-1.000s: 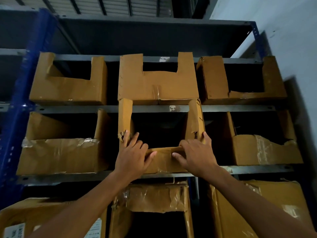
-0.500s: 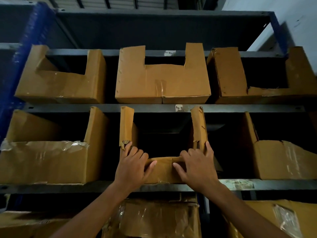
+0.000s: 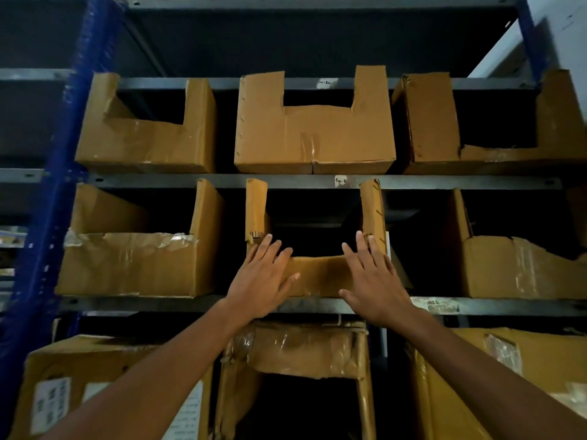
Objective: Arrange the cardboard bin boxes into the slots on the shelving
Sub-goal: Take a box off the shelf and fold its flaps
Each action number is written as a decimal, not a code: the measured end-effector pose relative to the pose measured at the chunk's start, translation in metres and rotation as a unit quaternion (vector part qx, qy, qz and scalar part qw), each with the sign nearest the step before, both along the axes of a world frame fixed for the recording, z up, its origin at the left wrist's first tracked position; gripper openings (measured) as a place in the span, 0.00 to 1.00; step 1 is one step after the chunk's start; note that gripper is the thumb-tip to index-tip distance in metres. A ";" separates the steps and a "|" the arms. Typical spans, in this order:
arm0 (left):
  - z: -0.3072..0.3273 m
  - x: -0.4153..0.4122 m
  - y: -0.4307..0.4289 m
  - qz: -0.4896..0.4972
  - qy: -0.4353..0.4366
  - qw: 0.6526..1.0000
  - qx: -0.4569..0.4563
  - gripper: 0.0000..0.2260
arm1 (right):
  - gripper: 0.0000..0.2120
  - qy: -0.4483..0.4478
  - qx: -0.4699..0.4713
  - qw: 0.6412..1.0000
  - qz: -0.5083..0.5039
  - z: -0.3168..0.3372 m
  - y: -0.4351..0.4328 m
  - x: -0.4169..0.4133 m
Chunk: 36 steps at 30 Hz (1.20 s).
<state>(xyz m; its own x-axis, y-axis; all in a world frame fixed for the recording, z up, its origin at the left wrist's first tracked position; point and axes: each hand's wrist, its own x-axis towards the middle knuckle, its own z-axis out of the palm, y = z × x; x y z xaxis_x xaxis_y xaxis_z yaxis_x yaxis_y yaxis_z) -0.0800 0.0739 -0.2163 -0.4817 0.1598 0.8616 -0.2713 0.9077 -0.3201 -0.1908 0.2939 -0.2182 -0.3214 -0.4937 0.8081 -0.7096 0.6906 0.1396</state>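
Head view. Item: cardboard bin box (image 3: 317,276), centre slot, middle tier of shelving (image 3: 158,304), front wall near the shelf edge; presumably being pressed home. Both left hand (image 3: 263,277) and right hand (image 3: 371,281): palms flat against its front, fingers straight and spread, grip open, arms outstretched upward.

The bin boxes are matt brown corrugated cardboard, and the middle box (image 3: 317,274) has frayed, torn edges showing its fluting. Glossy, wrinkled clear tape shines on the left box (image 3: 127,265) and on the lower box (image 3: 298,347). The shelf rail (image 3: 317,181) is dull grey metal, and the upright (image 3: 60,173) is blue painted metal. A small white paper label (image 3: 340,181) is stuck to the rail.
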 end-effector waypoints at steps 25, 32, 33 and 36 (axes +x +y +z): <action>-0.036 0.141 0.157 -0.150 0.011 0.989 -0.004 0.21 | 0.36 0.005 0.007 0.993 0.119 -0.056 0.161 0.139; -0.051 0.088 0.272 -0.177 -0.010 0.984 -0.011 0.20 | 0.33 -0.019 0.048 0.996 0.074 -0.074 0.270 0.114; -0.056 0.080 0.289 -0.180 -0.014 0.983 -0.011 0.20 | 0.33 -0.023 0.055 0.996 0.067 -0.076 0.288 0.110; -0.073 0.060 0.334 -0.184 -0.025 0.983 -0.011 0.20 | 0.31 -0.017 0.070 0.996 0.054 -0.082 0.336 0.095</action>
